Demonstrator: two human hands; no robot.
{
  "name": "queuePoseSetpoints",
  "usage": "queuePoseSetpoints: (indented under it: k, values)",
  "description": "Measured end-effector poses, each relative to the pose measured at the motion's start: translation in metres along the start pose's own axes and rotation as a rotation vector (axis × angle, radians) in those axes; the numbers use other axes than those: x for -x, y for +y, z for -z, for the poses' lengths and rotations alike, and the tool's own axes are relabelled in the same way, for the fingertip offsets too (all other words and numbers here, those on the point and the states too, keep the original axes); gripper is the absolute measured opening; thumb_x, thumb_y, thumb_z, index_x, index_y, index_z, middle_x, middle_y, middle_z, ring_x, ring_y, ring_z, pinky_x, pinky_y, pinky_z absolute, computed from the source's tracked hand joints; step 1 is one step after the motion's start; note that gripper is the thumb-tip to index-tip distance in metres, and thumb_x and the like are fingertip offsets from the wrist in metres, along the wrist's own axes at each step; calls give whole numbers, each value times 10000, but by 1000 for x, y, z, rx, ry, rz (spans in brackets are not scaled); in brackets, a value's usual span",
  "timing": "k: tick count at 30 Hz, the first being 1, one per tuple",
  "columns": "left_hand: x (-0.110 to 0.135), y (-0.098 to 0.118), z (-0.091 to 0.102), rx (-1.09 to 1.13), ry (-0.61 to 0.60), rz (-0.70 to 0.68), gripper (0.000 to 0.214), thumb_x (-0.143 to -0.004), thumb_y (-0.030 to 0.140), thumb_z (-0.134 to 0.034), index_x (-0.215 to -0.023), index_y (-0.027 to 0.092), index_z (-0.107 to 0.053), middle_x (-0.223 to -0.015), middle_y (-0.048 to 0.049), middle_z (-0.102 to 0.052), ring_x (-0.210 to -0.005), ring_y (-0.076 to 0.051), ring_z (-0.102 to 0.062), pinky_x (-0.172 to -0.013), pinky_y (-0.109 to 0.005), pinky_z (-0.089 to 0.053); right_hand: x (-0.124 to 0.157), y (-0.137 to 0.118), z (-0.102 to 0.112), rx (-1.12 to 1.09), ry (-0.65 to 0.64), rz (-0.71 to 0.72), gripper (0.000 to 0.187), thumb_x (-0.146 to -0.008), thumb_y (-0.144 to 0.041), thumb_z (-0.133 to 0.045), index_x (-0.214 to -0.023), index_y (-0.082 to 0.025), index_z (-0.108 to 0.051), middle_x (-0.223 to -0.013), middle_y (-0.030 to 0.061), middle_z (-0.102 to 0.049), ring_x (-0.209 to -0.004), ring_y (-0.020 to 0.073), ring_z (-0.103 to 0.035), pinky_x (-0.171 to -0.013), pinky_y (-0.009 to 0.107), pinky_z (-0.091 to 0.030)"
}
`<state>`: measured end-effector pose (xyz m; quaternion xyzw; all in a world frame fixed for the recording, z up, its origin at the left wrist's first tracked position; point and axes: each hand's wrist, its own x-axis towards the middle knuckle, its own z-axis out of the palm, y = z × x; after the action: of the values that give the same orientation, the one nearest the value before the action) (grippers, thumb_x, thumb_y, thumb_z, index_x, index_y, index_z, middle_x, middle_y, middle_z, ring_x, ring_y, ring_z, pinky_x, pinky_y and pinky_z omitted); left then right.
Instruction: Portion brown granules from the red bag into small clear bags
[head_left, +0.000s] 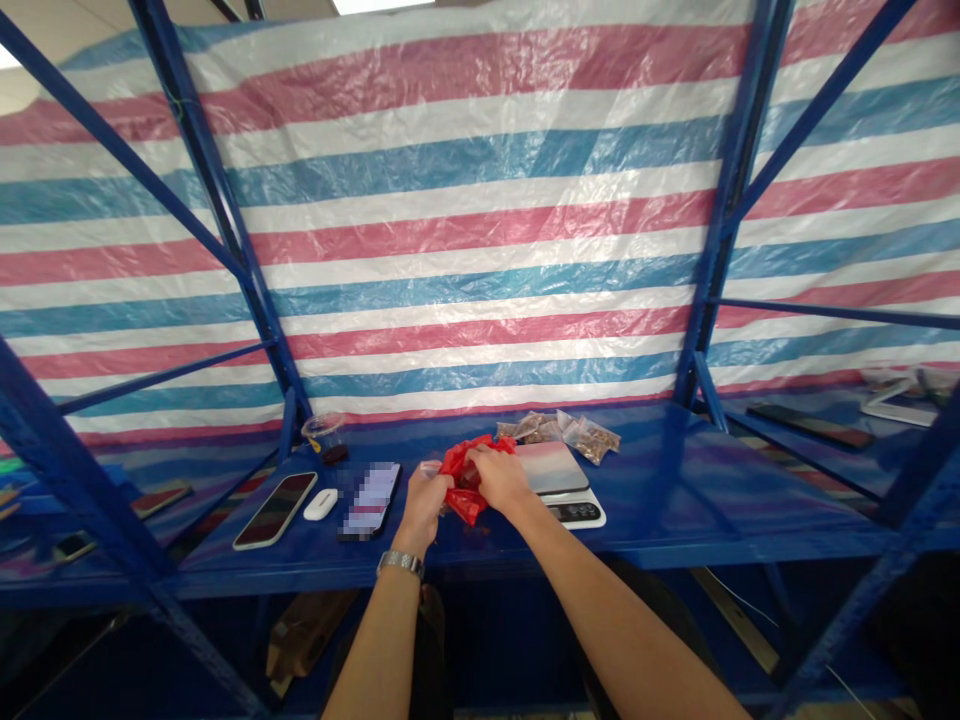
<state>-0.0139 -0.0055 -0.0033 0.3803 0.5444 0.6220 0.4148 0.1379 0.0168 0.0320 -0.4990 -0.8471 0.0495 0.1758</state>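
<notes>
A crumpled red plastic bag [471, 506] lies gathered on the blue shelf, its mouth open with something dark inside. My left hand [426, 500] is closed at the bag's left edge, and a bit of clear plastic [430, 467] shows at its fingertips. From the right, my right hand [501, 476] curls down into the bag's mouth; what its fingertips pinch is hidden. Just right of that hand stands a white digital scale [559, 470] with a silver plate, partly covered by it. Behind the scale lie small clear bags of brownish bits [591, 437].
On the left are a lit phone [373, 500], a small white device [321, 504], a dark-screened phone [275, 511] and a clear tub [324, 437] with dark contents. Blue metal posts [705, 260] frame the shelf [675, 500]; a striped plastic sheet [480, 250] hangs behind.
</notes>
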Motion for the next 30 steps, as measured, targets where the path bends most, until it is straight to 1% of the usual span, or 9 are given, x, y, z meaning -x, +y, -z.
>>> queuePoseSetpoints:
  k: [3, 6, 12, 15, 18, 21, 24, 27, 30]
  values:
    - [2, 5, -3, 76, -8, 40, 280, -508, 131, -598, -776, 197, -553, -594, 58, -556, -499, -109, -515, -500, -225, -385, -1, 2, -4, -21, -3, 18, 457, -880, -83, -590, -1305, -229, -670, -1346, 105, -704, -1168, 256, -691, -960, 354, -475]
    - [2, 9, -5, 132, -7, 61, 296, -494, 132, -584, -780, 197, -542, -624, 50, -578, -523, -114, -537, -510, -231, -403, -1, 4, -6, -55, 6, 21, 413, -883, -117, -607, -1272, -233, -683, -1318, 99, -719, -1170, 251, -687, -944, 340, -473]
    - [4, 9, -4, 124, 7, 61, 249, -531, 107, -593, -767, 185, -575, -637, 40, -594, -532, -116, -538, -522, -232, -385, -4, 10, -7, -167, 30, -12, 442, -780, -48, -618, -1156, -262, -708, -1195, 37, -770, -1100, 223, -713, -892, 303, -489]
    - [4, 8, -3, -40, 91, -33, 248, -587, 70, -613, -807, 184, -607, -662, 34, -612, -581, -135, -556, -556, -239, -391, -8, 18, -7, -328, 61, -51, 430, -772, -37, -602, -1117, -265, -720, -1110, 20, -786, -1069, 221, -722, -905, 310, -505]
    - [4, 9, -3, -203, 137, -166, 229, -619, 20, -645, -769, 190, -608, -684, 26, -621, -650, -149, -559, -609, -250, -395, -10, 25, -3, -516, 85, -33, 371, -792, -46, -592, -1077, -241, -726, -1083, 26, -783, -1048, 214, -723, -923, 322, -527]
    - [3, 8, -5, -244, 101, -249, 218, -663, 63, -736, -741, 203, -588, -678, 34, -608, -649, -143, -529, -626, -256, -382, -9, 25, 7, -730, 81, 66, 289, -819, -79, -593, -1037, -211, -728, -1092, 43, -777, -1056, 207, -719, -922, 321, -548]
    - [1, 4, -7, -296, 28, -311, 205, -745, 197, -779, -774, 210, -577, -676, 42, -592, -642, -140, -515, -624, -256, -369, -6, 20, 16, -815, 86, 135, 266, -851, -114, -590, -1062, -206, -725, -1110, 44, -776, -1051, 203, -718, -948, 339, -551]
    - [0, 1, -11, -305, -67, -361, 157, -795, 244, -750, -869, 204, -617, -772, 15, -654, -723, -163, -583, -682, -261, -405, -3, 14, 20, -727, 150, 126, 315, -851, -92, -598, -1109, -226, -718, -1133, 30, -768, -1077, 201, -705, -1012, 355, -523]
    - [-1, -1, -14, -275, -143, -411, 190, -795, 240, -738, -959, 197, -651, -877, -21, -703, -819, -199, -643, -758, -282, -444, 1, 10, 20, -579, 233, 132, 332, -853, -79, -620, -1119, -248, -725, -1174, 27, -739, -1123, 204, -677, -1042, 343, -496]
